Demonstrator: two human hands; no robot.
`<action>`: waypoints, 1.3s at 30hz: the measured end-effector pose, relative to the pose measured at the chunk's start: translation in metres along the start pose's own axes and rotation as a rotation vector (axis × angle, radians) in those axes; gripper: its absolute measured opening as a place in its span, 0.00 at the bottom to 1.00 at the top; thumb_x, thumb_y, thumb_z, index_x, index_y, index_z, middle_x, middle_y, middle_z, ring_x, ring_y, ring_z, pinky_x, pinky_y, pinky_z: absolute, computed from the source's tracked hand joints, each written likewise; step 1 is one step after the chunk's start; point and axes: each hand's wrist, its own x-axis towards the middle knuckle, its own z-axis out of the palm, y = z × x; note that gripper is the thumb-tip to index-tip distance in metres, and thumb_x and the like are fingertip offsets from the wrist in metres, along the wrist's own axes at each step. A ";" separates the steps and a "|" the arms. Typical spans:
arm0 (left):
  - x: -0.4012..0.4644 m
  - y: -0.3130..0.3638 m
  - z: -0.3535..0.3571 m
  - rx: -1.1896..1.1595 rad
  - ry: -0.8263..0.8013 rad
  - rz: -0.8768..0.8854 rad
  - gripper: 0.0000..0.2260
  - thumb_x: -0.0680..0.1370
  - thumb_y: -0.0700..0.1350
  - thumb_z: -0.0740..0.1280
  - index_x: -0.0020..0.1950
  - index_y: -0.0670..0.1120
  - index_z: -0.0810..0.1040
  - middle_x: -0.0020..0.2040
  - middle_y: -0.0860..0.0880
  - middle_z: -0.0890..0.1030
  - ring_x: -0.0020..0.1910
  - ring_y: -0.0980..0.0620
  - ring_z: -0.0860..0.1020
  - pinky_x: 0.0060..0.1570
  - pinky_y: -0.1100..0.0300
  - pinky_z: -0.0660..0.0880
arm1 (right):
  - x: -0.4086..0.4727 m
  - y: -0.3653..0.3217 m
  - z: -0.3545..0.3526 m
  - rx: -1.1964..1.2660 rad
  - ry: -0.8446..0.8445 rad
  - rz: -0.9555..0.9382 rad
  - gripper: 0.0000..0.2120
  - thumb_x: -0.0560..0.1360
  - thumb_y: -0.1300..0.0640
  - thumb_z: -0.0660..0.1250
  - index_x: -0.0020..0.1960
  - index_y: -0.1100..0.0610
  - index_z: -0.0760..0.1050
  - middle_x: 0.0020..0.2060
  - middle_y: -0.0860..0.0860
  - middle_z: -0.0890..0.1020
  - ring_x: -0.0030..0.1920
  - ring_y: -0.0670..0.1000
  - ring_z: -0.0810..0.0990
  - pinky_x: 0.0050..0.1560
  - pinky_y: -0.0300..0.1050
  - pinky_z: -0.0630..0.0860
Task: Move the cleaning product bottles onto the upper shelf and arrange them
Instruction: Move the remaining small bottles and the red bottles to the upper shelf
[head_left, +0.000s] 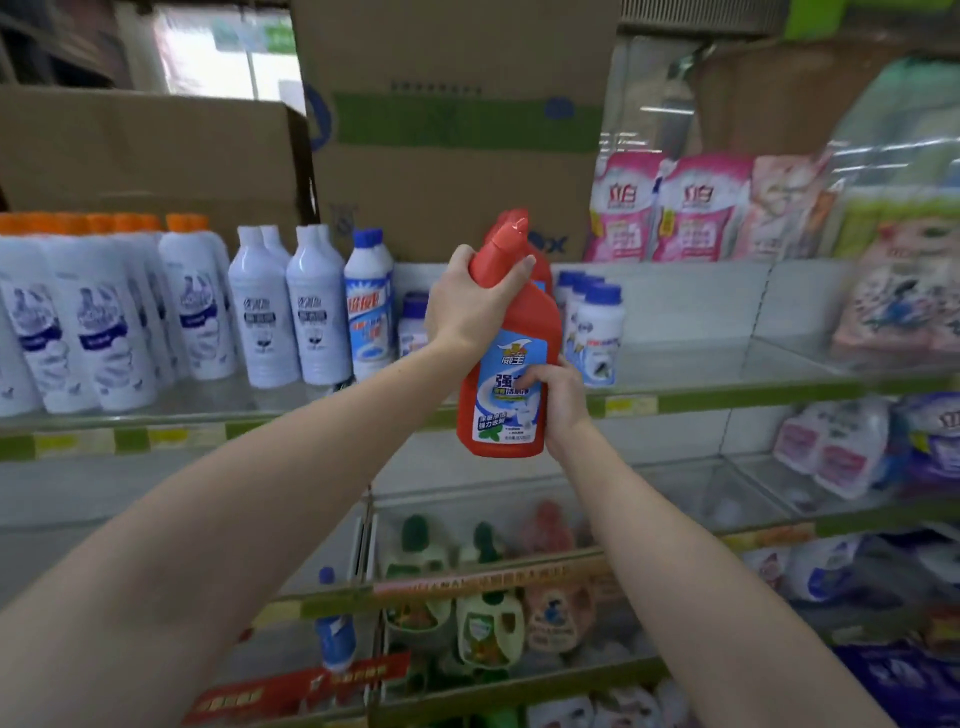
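Note:
A red cleaner bottle (511, 332) with a blue and white label is held upright in front of the upper shelf (701, 402). My left hand (470, 306) grips its neck and shoulder just below the red cap. My right hand (558, 400) holds the lower body, fingers curled over the label. A second red bottle (540, 265) shows right behind the first; whether a hand holds it I cannot tell. White bottles with blue caps (597, 332) stand on the shelf to the right, and a blue-labelled white bottle (369, 306) to the left.
Several white bottles with orange caps (104, 322) and plain white bottles (291, 312) fill the shelf's left part. Cardboard boxes (452, 130) stand behind. Pink refill pouches (675, 208) sit at the right. Lower shelves hold green and pink bottles (488, 613).

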 end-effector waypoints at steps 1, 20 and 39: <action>0.007 0.004 0.002 -0.026 0.008 0.020 0.24 0.71 0.69 0.70 0.48 0.49 0.73 0.42 0.53 0.82 0.41 0.54 0.82 0.45 0.47 0.81 | 0.007 -0.008 0.002 0.002 0.019 -0.027 0.24 0.52 0.68 0.66 0.49 0.63 0.78 0.44 0.63 0.84 0.45 0.65 0.84 0.51 0.67 0.80; 0.110 -0.049 0.091 -0.209 0.080 -0.014 0.19 0.74 0.70 0.63 0.47 0.55 0.69 0.46 0.47 0.81 0.43 0.47 0.83 0.43 0.42 0.82 | 0.126 0.008 -0.012 -0.252 0.201 -0.023 0.15 0.75 0.65 0.62 0.58 0.54 0.78 0.45 0.49 0.85 0.43 0.48 0.84 0.37 0.42 0.77; 0.132 -0.084 0.131 -0.379 0.079 0.085 0.11 0.78 0.66 0.63 0.50 0.60 0.71 0.47 0.46 0.82 0.45 0.46 0.84 0.44 0.43 0.82 | 0.169 0.066 -0.021 -0.594 0.453 -0.291 0.10 0.83 0.55 0.59 0.63 0.55 0.72 0.56 0.51 0.80 0.55 0.50 0.81 0.49 0.45 0.82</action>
